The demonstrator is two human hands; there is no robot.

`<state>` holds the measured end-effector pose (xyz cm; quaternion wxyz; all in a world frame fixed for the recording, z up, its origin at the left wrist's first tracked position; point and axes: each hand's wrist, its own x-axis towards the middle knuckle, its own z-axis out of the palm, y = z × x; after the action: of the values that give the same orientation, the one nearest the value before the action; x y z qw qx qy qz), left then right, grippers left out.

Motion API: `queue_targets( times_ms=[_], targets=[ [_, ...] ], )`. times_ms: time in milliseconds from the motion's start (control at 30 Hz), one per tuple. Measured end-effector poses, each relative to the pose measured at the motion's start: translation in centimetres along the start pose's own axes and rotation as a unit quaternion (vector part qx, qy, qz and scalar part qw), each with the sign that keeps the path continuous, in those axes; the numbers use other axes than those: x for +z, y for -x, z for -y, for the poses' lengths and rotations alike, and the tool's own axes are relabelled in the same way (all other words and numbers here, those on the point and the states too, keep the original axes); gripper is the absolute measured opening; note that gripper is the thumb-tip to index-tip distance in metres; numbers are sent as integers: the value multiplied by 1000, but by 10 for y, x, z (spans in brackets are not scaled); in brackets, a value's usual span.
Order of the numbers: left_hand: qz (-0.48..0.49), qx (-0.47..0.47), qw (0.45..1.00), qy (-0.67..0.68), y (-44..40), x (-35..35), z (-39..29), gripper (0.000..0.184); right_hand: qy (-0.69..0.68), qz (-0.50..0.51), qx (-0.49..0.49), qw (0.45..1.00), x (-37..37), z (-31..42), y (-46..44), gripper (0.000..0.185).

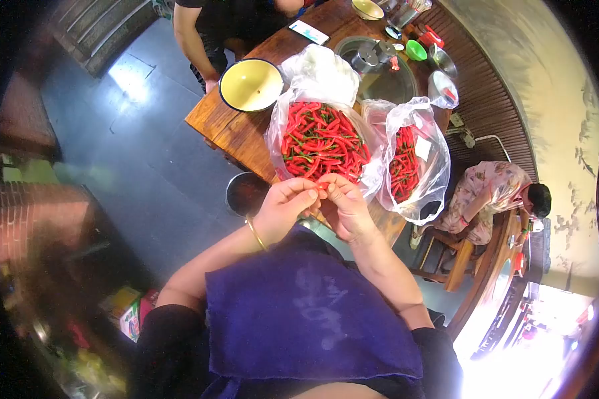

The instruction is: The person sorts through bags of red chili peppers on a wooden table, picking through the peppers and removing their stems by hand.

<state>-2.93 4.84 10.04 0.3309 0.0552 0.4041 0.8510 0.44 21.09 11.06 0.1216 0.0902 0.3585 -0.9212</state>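
A red chili pepper (322,186) is pinched between the fingertips of my left hand (287,205) and my right hand (345,207), which meet in front of the table edge. Most of that pepper is hidden by the fingers. Just beyond my hands, a clear plastic bag (275,137) lies open, full of red chili peppers (323,138) with green stems. To its right stands a second clear bag (435,193) with more red chilies (403,166) and a white slip inside. A gold bangle sits on my left wrist.
On the wooden table (236,136) are a yellow bowl (249,85), a white plastic bag (323,74), a phone (309,32) and a green bowl (416,50). A dark bucket (246,193) stands below the left edge. One person sits across the table, another (489,193) at right.
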Motion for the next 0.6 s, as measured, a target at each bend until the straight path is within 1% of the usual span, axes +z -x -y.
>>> queue_targets(
  times_ms=[67,133,167,233,267,300,333,367,400,433,533,567,600],
  targets=[
    [12,10,1000,-22,1,-1,-5,13,-28,-7,19,999,4,-2,-4,23],
    [30,21,998,-54,2,-6,-8,14,-31,11,55,998,2,2,-8,22],
    [32,33,998,-45,4,-10,-10,14,-32,21,73,997,-1,5,-11,21],
    [38,56,997,-26,9,-17,-15,15,49,-20,8,999,-9,16,-24,18],
    [0,53,997,-48,12,-21,-19,15,91,-39,-24,995,-15,25,-32,17],
    [-16,52,996,-67,15,-29,-24,15,177,-73,-58,980,-25,36,-40,13],
    [-68,32,991,-107,18,-38,-26,17,336,-121,-114,927,-32,47,-51,15],
    [-118,12,982,-147,21,-47,-28,19,515,-147,-207,818,-33,54,-58,14],
    [-145,9,977,-155,24,-62,-24,20,667,-164,-290,666,-31,61,-64,13],
    [-173,7,971,-163,25,-81,-15,23,783,-172,-359,478,-29,65,-70,12],
    [-225,-1,935,-275,26,-131,13,29,789,-74,-217,570,-24,57,-84,10],
    [-238,-6,921,-308,25,-148,25,30,834,-54,-197,512,-23,52,-89,9],
    [-243,12,911,-334,21,-171,45,36,875,-32,-177,449,-23,45,-96,9]
  ],
)
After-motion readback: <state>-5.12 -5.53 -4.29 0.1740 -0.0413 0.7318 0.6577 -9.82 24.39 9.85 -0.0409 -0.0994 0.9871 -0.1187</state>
